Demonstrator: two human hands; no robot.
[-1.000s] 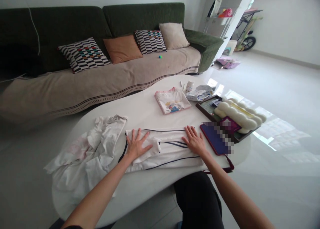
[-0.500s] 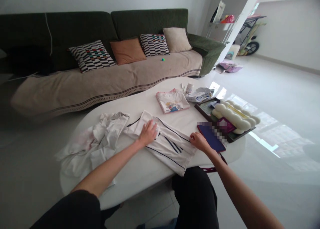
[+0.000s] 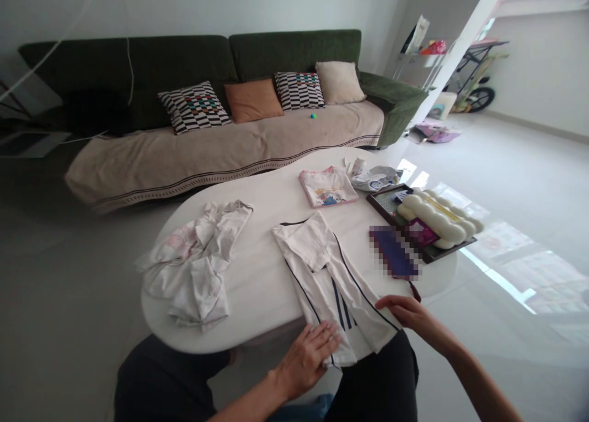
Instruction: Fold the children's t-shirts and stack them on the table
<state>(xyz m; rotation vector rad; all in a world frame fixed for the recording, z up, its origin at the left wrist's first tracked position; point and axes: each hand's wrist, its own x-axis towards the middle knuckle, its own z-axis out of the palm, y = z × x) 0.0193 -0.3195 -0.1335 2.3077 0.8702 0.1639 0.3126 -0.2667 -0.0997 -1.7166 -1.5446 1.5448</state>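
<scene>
A white shirt with dark piping and dark stripes lies on the table, its sides folded inward. Its lower end reaches over the near edge toward my knee. My left hand lies on the lower left part of the shirt, fingers stretched out and open. At the right edge my right hand is closed, its fingertips pinching the fabric. Left of the shirt is a crumpled pile of white and pinkish clothes. Farther back rests a folded white shirt with pink trim.
The white table has a rounded outline. On its right are a blue tablet-like item, partly blurred, and a dark tray bearing a cream puffy box. A crinkled packet lies behind. A green sofa stands beyond.
The white shirt has been pulled nearer to me, its lower end now past the table edge. My left hand moved from its upper part down to its lower end; my right hand came nearer too.
</scene>
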